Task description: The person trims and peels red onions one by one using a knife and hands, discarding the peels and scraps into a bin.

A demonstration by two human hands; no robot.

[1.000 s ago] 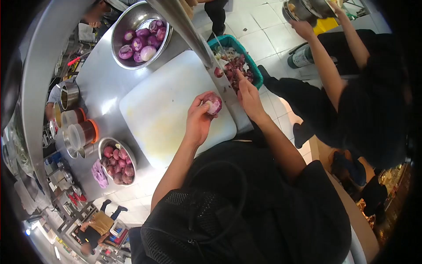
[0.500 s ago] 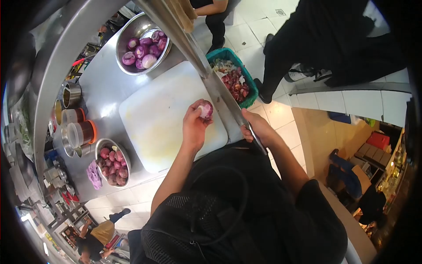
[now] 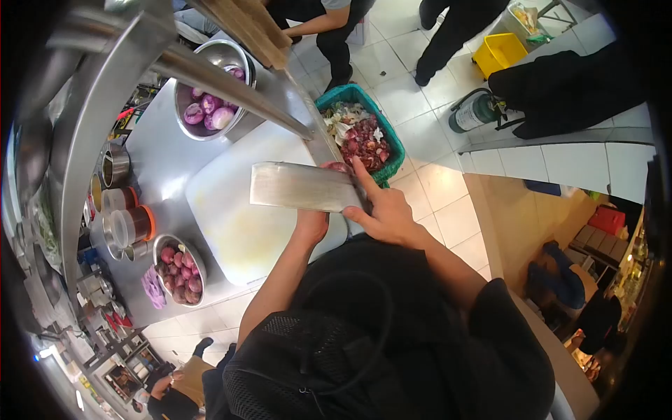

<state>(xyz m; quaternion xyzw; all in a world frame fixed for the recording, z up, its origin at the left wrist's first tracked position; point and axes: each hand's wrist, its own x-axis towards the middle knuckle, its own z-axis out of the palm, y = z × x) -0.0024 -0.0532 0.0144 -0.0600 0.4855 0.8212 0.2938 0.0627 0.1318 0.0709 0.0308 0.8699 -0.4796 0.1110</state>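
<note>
My right hand (image 3: pixel 386 213) grips a cleaver (image 3: pixel 299 187), its index finger stretched along the far side and its thumb near the blade's heel. The broad blade lies across the view and covers most of my left hand (image 3: pixel 312 225). A purple-red onion (image 3: pixel 338 166) shows just past the blade's far edge, held in my left hand, whose fingers are hidden. Both hands are above the near right side of the white cutting board (image 3: pixel 234 241). Whether the blade touches the onion I cannot tell.
Peeled onions fill a steel bowl (image 3: pixel 183 98) at the back, partly behind a metal post. A bowl (image 3: pixel 201 269) of reddish unpeeled onions stands left, beside a purple cloth (image 3: pixel 152 287). A green-lined bin (image 3: pixel 397 143) holds peels. Other people stand beyond.
The cleaver has come up from beside the table edge to over my left hand, hiding it. My view has shifted slightly. A person at the upper right has moved away, exposing a yellow bucket.
</note>
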